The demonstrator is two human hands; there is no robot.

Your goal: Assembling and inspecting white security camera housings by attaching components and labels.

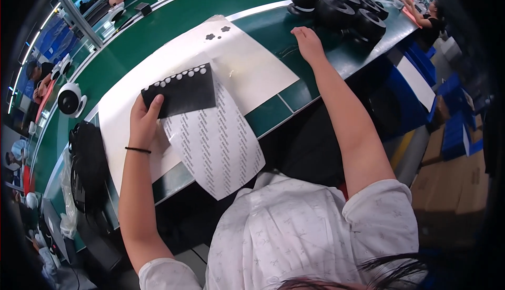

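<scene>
My left hand (144,116) grips a black sheet (184,96) by its left side, thumb on top. A row of white round spots runs along the sheet's far edge. From under it hangs a white backing paper (218,142) with slanting rows of grey print, its lower end curling past the table edge. My right hand (309,43) is at the right, over the green table beside the white mat, fingers stretched to the left with nothing visible in them. Nearest to it stand several black rounded camera housings (336,12).
The white mat (126,111) covers much of the green table (265,115); small dark flower-shaped pieces (225,29) lie at its far end. A white camera with a black front (69,100) stands left, near a black bag (87,163). Blue bins (455,116) and cartons (447,185) stand right. Other people work around.
</scene>
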